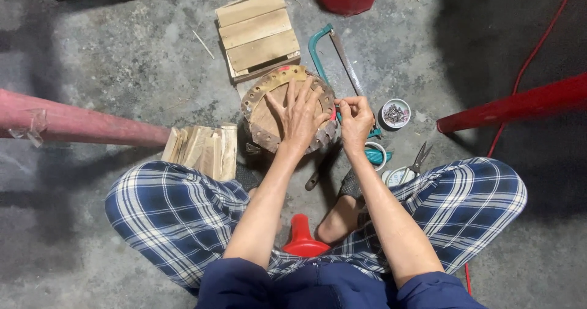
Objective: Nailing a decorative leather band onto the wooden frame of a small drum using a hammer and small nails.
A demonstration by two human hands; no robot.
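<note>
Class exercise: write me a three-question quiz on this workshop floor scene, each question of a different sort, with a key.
1. True or false: the left hand lies flat on the round wooden piece.
2. What lies straight beyond that piece? A) hacksaw B) small slatted wooden crate C) scissors
3. Fill in: the right hand pinches something small at the piece's ____ rim.

Key: 1 true. 2 B, the crate; the hacksaw and scissors lie to the right. 3 right.
</note>
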